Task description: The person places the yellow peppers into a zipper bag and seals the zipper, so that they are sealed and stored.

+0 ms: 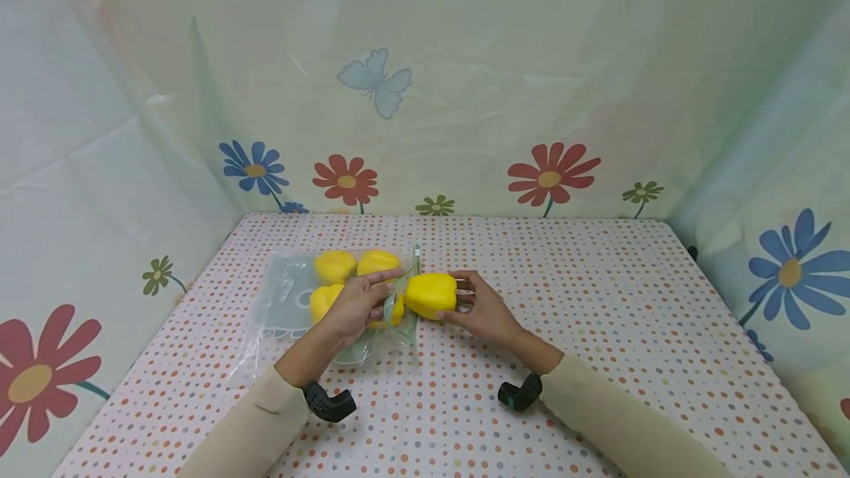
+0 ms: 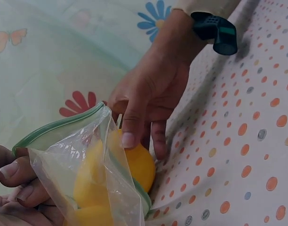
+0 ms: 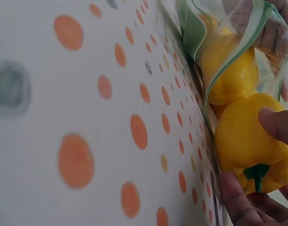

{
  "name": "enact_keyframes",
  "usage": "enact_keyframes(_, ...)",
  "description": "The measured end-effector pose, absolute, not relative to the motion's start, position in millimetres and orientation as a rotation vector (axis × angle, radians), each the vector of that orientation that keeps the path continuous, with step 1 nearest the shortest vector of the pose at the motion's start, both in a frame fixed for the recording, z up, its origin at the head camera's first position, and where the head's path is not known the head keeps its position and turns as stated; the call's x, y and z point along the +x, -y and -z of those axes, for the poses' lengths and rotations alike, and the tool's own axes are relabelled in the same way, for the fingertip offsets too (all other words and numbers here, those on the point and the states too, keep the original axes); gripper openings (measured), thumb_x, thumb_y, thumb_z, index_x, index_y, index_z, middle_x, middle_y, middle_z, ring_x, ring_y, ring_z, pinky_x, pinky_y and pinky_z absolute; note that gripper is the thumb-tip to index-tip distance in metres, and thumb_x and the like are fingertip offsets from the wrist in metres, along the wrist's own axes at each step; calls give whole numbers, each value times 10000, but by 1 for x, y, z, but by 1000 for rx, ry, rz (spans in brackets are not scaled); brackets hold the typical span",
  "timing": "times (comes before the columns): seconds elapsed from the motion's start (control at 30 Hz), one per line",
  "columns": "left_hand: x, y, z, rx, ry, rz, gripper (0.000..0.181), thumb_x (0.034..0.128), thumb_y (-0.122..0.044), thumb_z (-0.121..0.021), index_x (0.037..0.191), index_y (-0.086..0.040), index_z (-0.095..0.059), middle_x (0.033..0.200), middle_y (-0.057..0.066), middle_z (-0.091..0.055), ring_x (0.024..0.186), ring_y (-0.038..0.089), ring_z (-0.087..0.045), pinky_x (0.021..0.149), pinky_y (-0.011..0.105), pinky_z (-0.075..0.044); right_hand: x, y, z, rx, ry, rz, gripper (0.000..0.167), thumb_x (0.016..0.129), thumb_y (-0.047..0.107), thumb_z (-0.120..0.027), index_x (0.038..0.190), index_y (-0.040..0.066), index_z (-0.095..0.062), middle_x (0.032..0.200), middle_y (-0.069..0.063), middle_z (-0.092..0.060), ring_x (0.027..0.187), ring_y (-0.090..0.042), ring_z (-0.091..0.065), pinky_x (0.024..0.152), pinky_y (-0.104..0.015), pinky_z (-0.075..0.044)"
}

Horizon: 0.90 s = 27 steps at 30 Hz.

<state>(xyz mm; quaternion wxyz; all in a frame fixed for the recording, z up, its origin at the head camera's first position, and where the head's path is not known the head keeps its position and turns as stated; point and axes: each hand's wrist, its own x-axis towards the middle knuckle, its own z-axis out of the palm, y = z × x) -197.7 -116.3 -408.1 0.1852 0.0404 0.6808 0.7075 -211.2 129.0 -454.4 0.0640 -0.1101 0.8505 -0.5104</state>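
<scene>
A clear zip bag [image 1: 287, 308] with a green zip edge lies on its side, holding several yellow bell peppers [image 1: 335, 267]. My left hand [image 1: 358, 305] is at its mouth and holds the bag's edge, which stands open in the left wrist view. My right hand [image 1: 488, 312] grips another yellow bell pepper [image 1: 430, 296] at the bag mouth, fingers and thumb round its stem end. In the right wrist view, the green stem of this pepper [image 3: 250, 136] faces away from the bag, and its far end is close against a bagged pepper [image 3: 231, 70].
A dotted cloth [image 1: 598, 316] covers the table. Flower-printed sheets [image 1: 465, 94] rise behind it and along both sides. Each wrist wears a small black device [image 1: 330, 403].
</scene>
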Motion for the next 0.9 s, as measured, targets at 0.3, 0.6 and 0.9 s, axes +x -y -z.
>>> enact_keyframes(0.3,-198,116,408,118,-1919,-1995,441,1028,-116,-434,1466,-70,-451,549,-83,-332,470,54,-301,462,181,-271,-208,-119,451,-376,-2617,1525,765,803,214,-820,1427,106,-391,1434,-169,-489,1229,-363,-592,925,-389,-554)
enact_keyframes(0.6,-198,114,407,109,-1935,-1969,412,1033,-153,-447,1440,-116,-497,563,-84,-315,474,65,-293,451,188,-262,-205,-111,452,-385,-2631,1513,798,791,292,-830,1428,101,-390,1426,-165,-494,1223,-371,-595,944,-421,-543)
enact_keyframes(0.9,-198,114,408,104,-1930,-1977,408,1038,-148,-442,1441,-118,-495,557,-85,-312,467,63,-291,458,188,-264,-204,-105,451,-391,-2665,1493,790,790,284,-831,1420,97,-393,1410,-163,-497,1211,-390,-601,944,-443,-541)
